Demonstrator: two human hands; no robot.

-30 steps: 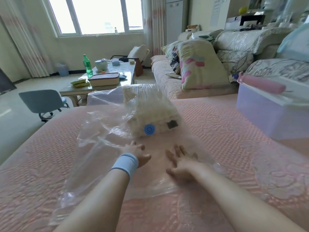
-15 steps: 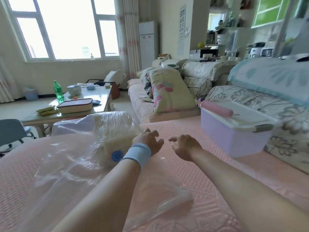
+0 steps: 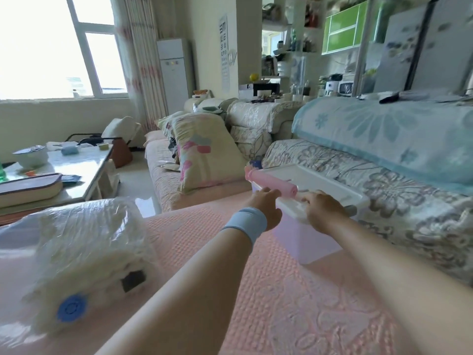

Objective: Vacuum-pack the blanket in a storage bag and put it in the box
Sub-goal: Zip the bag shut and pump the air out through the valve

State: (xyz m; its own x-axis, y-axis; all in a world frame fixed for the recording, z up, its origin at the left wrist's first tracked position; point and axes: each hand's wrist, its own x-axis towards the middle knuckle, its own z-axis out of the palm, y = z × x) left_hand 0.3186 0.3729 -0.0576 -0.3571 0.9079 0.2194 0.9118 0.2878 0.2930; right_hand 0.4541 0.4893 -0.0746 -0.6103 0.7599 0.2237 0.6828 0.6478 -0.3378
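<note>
The cream blanket (image 3: 84,252) lies folded inside the clear storage bag (image 3: 23,242) on the pink bed cover at the left, with the bag's blue round valve (image 3: 71,307) facing me. The lilac plastic box (image 3: 307,239) stands on the bed at the right with its white lid (image 3: 314,179) on. A pink hand pump (image 3: 271,181) lies across the lid. My left hand (image 3: 265,204), a blue wristband below it, reaches the lid's near corner with straight fingers touching the pump. My right hand (image 3: 323,210) rests bent over the lid's front rim; its fingertips are hidden.
A sofa (image 3: 384,190) with a floral cover runs behind the box. Its other arm holds a flowered pillow (image 3: 204,155). A coffee table (image 3: 76,165) with a bowl, a book and small items stands left of the bed. Bare pink bed cover (image 3: 294,303) lies between bag and box.
Both hands left the storage bag and travelled right to the box lid. My view swung right, so the bagged blanket now sits at the lower left.
</note>
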